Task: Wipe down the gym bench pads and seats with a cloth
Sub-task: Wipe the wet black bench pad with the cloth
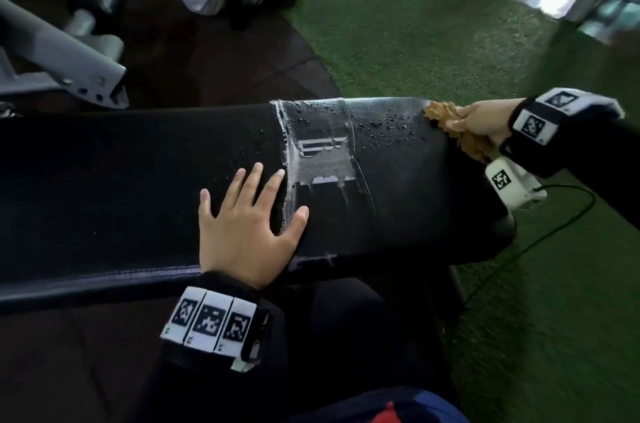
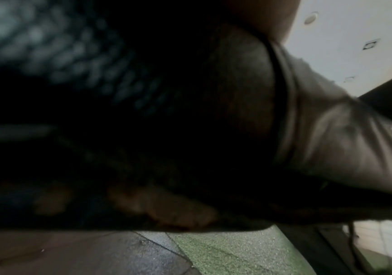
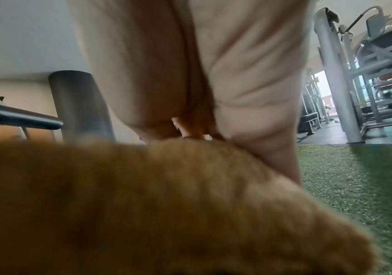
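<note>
Head view: left hand (image 1: 247, 225) lies flat, fingers spread, on the bench pad (image 1: 104, 187); right hand (image 1: 479, 121) clutches the cloth (image 1: 441, 111) at the pad's droplet-wet end; wiping underway, next sweep should cross the droplets (image 1: 388, 128).

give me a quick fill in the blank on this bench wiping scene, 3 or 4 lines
1. The right hand grips a crumpled ____ cloth at the end of the bench pad.
2. The left hand rests ____ on the pad, fingers spread.
3. Water ____ bead on the pad near the cloth.
4. The floor beyond the bench end is green ____.

Missing words: orange; flat; droplets; turf
</note>
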`<state>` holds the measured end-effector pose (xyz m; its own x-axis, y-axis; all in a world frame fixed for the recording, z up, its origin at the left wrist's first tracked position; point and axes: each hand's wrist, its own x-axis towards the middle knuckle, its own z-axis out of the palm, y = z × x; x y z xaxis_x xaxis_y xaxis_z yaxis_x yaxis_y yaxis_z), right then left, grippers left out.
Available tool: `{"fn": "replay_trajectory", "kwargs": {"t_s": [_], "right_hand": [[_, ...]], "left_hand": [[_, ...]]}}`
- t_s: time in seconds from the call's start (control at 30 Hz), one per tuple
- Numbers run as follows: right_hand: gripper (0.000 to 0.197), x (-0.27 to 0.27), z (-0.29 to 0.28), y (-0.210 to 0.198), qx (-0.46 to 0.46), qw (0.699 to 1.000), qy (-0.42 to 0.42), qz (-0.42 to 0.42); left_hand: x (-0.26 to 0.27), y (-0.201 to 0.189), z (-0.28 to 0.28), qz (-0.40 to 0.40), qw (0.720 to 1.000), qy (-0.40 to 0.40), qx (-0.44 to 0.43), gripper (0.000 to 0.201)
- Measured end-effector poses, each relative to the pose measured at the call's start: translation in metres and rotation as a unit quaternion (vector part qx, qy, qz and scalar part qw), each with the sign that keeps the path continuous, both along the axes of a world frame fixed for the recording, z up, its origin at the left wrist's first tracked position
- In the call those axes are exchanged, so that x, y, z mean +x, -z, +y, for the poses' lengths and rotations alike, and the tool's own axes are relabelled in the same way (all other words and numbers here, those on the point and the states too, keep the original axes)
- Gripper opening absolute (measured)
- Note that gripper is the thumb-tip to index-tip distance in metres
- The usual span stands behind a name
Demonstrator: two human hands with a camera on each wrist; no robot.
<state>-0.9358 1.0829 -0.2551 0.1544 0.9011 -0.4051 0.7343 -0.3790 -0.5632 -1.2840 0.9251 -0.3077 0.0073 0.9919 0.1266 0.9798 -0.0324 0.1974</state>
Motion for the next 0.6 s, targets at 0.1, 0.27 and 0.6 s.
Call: {"fn": "replay_trajectory", "kwargs": {"t_s": [0.1,0.27,0.6], "right_hand": [[0.031,0.007,-0.013,0.004,-0.014,1.0,-0.008,0.013],[0.016,0.022,-0.035,0.003,-0.092,0.991,0.02,0.095],[0.048,-0.048,0.049,-0.023,0.003,0.95,-0.183,-0.252]], "left_hand": [[0.0,0.0,-0.001,-0.002,1.0,-0.001,-0.001,0.073],[0.002,-0.001,-0.002,-0.005,1.0,-0.001,-0.003,0.073],[0.003,-0.001,-0.002,-0.002,1.0,-0.007,-0.002,0.071]]}}
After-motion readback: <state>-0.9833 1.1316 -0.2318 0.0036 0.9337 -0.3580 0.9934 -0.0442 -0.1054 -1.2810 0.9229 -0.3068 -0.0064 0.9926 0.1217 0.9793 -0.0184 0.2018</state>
